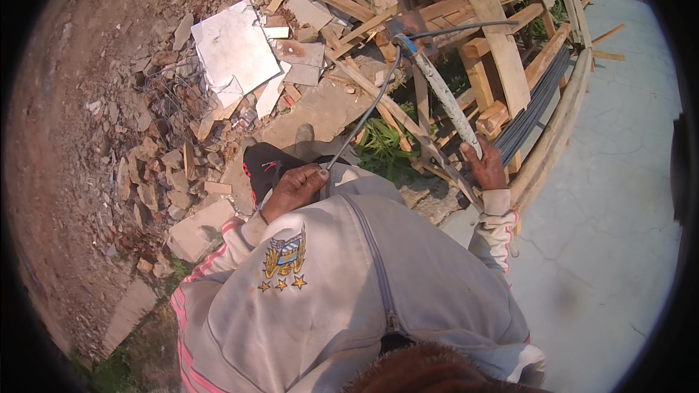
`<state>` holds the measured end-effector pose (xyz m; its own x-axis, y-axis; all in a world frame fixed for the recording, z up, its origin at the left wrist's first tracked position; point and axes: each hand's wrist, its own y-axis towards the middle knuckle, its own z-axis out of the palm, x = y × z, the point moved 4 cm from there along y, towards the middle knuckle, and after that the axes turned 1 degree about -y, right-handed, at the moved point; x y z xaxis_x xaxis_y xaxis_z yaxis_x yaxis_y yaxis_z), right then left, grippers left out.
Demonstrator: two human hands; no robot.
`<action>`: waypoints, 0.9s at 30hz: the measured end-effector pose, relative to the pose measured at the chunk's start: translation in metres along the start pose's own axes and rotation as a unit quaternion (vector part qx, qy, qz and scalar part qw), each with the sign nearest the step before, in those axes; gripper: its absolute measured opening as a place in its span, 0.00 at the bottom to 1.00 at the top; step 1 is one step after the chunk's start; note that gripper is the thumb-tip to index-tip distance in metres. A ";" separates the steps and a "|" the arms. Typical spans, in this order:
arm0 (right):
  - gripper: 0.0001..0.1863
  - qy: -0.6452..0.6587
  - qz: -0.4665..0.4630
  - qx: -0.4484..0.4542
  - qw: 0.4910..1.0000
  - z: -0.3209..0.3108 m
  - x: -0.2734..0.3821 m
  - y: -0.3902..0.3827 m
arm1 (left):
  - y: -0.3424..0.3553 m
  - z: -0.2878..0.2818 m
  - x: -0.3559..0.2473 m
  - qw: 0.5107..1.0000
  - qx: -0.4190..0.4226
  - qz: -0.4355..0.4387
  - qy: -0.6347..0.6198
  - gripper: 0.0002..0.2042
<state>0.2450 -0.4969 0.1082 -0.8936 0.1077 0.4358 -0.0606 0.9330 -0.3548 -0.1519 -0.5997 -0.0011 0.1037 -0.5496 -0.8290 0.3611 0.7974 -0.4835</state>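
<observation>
My left hand (295, 191) is closed round the near end of a thin dark steel rod (369, 111), in front of my waist. From there the rod runs up and away, bends sharply, and its other arm stretches to the right over the timber. My right hand (486, 166) grips the lower end of a bar-like tool (445, 94) with a worn, white-speckled handle and a blue patch near its head. The tool's head meets the rod at the bend, beside a dark brown patch of the timber stand; how the two engage is too small to tell.
Wooden boards and beams (501, 47) are piled ahead and to the right. A bundle of straight dark rods (535, 98) lies among them. Rubble and broken bricks (156, 175) cover the left, with a white board (237, 47) on top. Pale cracked concrete (604, 175) spreads at right.
</observation>
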 end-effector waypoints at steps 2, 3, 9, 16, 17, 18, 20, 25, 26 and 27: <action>0.26 -0.028 -0.020 0.011 0.999 -0.014 0.000 0.008 | -0.001 0.002 -0.001 1.000 0.002 -0.016 -0.017 0.15; 0.26 -0.051 0.006 0.030 0.998 -0.019 -0.001 0.014 | -0.001 0.003 -0.002 1.000 -0.002 -0.012 -0.017 0.15; 0.26 -0.029 -0.088 -0.008 0.996 -0.015 -0.029 0.032 | -0.005 0.003 -0.009 1.000 0.004 -0.025 -0.009 0.15; 0.27 -0.054 -0.032 -0.015 0.998 -0.005 -0.029 0.028 | -0.006 -0.001 -0.007 0.997 0.001 -0.026 -0.079 0.14; 0.27 -0.050 -0.024 -0.008 0.998 -0.005 -0.026 0.029 | -0.005 -0.003 -0.009 0.997 0.003 -0.022 -0.080 0.14; 0.27 -0.044 -0.013 -0.003 0.999 -0.006 -0.022 0.028 | -0.004 -0.003 -0.017 0.997 0.009 -0.018 -0.080 0.15; 0.28 -0.051 -0.008 -0.015 0.999 0.000 -0.024 0.024 | -0.002 -0.012 -0.019 0.999 0.018 0.005 -0.050 0.15; 0.29 -0.028 0.014 -0.051 0.998 0.024 -0.019 0.008 | 0.003 -0.048 -0.038 0.996 0.044 -0.021 0.074 0.17; 0.28 -0.011 0.032 -0.039 0.999 0.028 -0.014 0.005 | 0.004 -0.056 -0.042 0.996 0.044 -0.024 0.079 0.17; 0.28 -0.007 0.020 -0.075 0.997 0.036 -0.012 -0.001 | 0.005 -0.064 -0.047 0.995 0.050 -0.026 0.087 0.18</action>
<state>0.2401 -0.5114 0.0733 -0.8999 0.1428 0.4122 0.0419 0.9689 -0.2441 -0.2145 -0.5541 0.0178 -0.0757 -0.5316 -0.8436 0.4535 0.7351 -0.5039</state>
